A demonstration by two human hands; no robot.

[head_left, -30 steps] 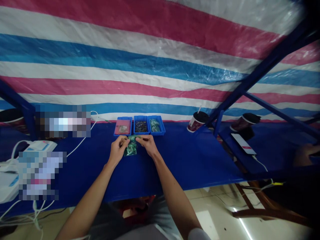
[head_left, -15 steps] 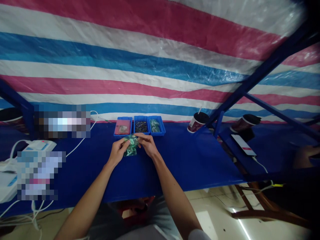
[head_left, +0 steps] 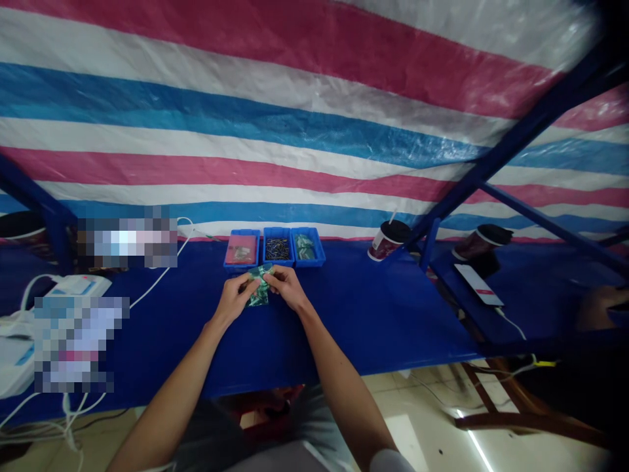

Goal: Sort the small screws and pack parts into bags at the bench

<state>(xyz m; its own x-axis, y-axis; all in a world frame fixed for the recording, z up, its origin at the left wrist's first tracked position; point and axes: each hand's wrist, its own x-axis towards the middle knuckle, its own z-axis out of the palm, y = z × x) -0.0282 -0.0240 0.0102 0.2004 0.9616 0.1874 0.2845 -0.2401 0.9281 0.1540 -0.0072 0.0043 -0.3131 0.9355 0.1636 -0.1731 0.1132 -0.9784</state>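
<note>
A small shiny green packet (head_left: 259, 296) is pinched between both hands above the blue table, in front of the bins. My left hand (head_left: 234, 297) grips its left side with thumb and fingers. On its upper right side, my right hand (head_left: 287, 286) is closed with the thumb pressed on the packet. Just beyond the hands stand three blue bins: the left one holds a pink item (head_left: 242, 248), the middle one dark metal pieces (head_left: 277, 248), the right one green packets (head_left: 304, 247).
A lidded cup with a straw (head_left: 388, 241) stands right of the bins. Power strips (head_left: 81, 286) and white cables lie at the left. Farther right are another cup (head_left: 482, 242), a phone (head_left: 478, 284) and another person's hand (head_left: 600, 307).
My right thumb and fingers have come down onto the packet's upper right side. The packet's top looks more folded or covered by the fingers. My left hand has barely moved.
</note>
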